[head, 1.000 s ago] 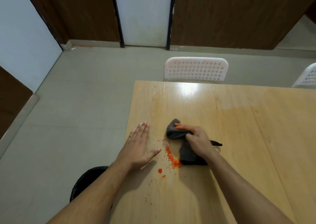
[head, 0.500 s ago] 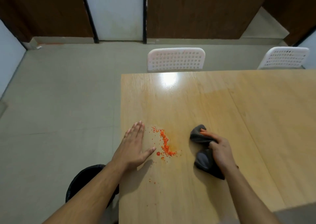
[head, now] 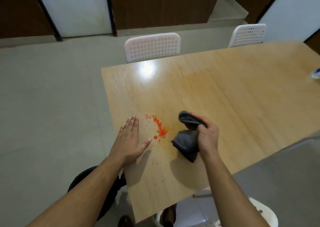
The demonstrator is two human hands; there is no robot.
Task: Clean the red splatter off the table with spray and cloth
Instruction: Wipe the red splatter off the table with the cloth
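A red-orange splatter (head: pixel 160 129) of small droplets lies on the light wooden table (head: pixel 216 95) near its left edge. My right hand (head: pixel 207 136) grips a bunched dark grey cloth (head: pixel 187 142), which rests on the table just right of the splatter. My left hand (head: pixel 130 138) lies flat and palm down on the table's left edge, fingers apart, just left of the splatter. At the far right edge of the view, part of a clear bottle with a blue top (head: pixel 315 74) lies on the table.
Two white perforated chairs (head: pixel 152 47) (head: pixel 247 34) stand at the table's far side. A white chair (head: pixel 225 213) is under me at the near edge. A black bin (head: pixel 97 183) sits on the grey floor, below my left forearm.
My right hand drew the cloth right, off the splatter, then back closer to it. The droplets are now gathered in a line. The left hand stayed put; the view swung right.
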